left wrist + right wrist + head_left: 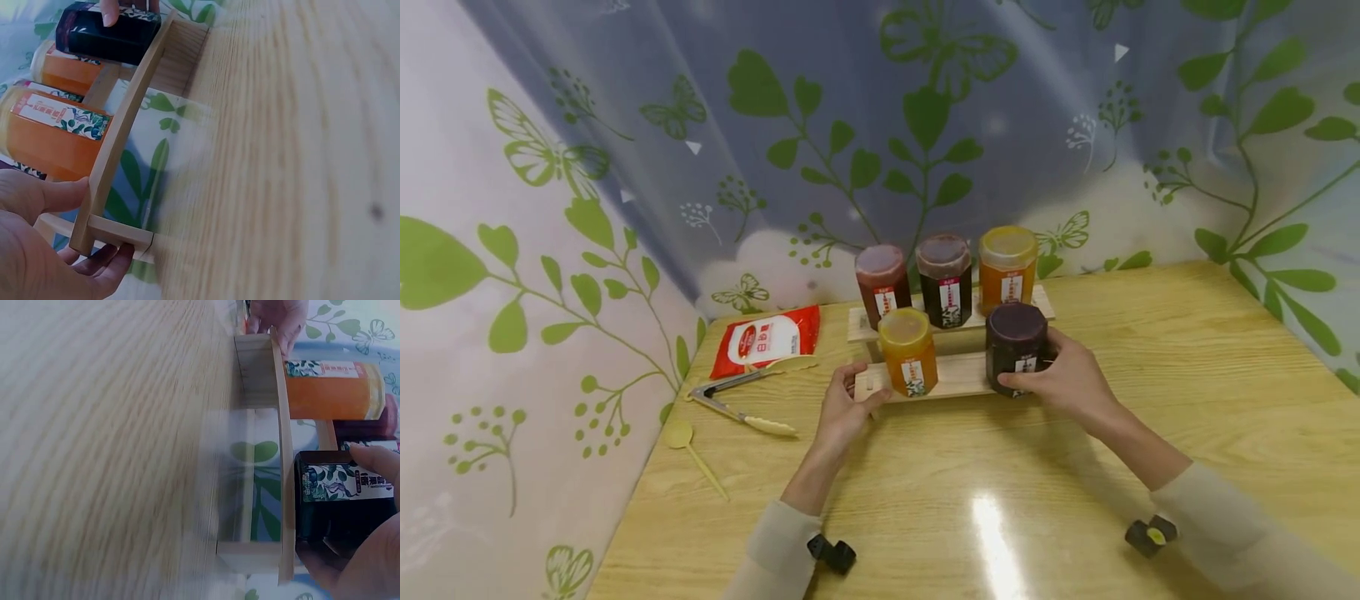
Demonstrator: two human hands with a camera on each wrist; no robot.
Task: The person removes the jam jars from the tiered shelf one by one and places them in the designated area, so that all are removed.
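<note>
A two-step wooden rack [958, 379] stands on the table. My left hand [844, 410] grips the left end of its lower step; in the left wrist view the thumb lies on the board [125, 137] and the fingers curl beneath. Near that thumb stands an orange jam jar [910, 346] with a yellow lid. At the lower step's right end, my right hand [1071, 379] holds a dark jam jar [1015, 337], thumb across its front by the label. The right wrist view shows this dark jar [340, 515] upright, its base right at the board.
On the upper step stand a red jar [882, 287], another dark jar [943, 283] and an orange jar [1006, 271]. Left of the rack lie a red-and-white packet [767, 337], tongs [730, 408] and a yellow spoon [692, 450]. A patterned curtain [850, 125] hangs behind the table.
</note>
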